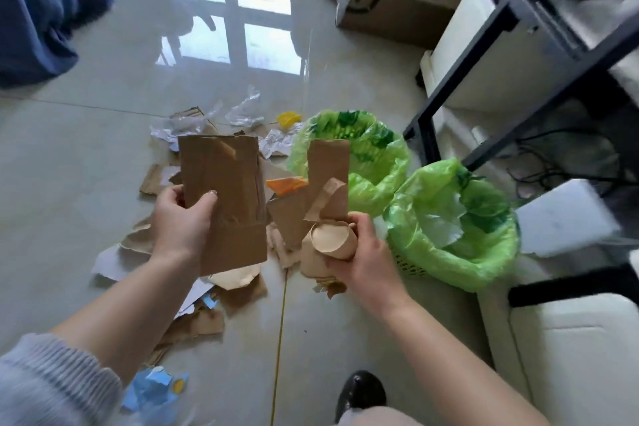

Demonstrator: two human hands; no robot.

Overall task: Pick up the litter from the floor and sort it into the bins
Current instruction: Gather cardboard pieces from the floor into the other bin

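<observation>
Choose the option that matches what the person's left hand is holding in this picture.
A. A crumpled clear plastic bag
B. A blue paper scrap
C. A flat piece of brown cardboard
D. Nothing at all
C: the left hand has its fingers curled round a flat piece of brown cardboard, held up above the litter on the floor.

no readable text, dark print on cardboard box (370, 0) too blurred

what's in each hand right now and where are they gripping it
The left hand grips a flat cardboard sheet by its left edge. The right hand clasps rolled and torn cardboard scraps at their lower ends.
</observation>
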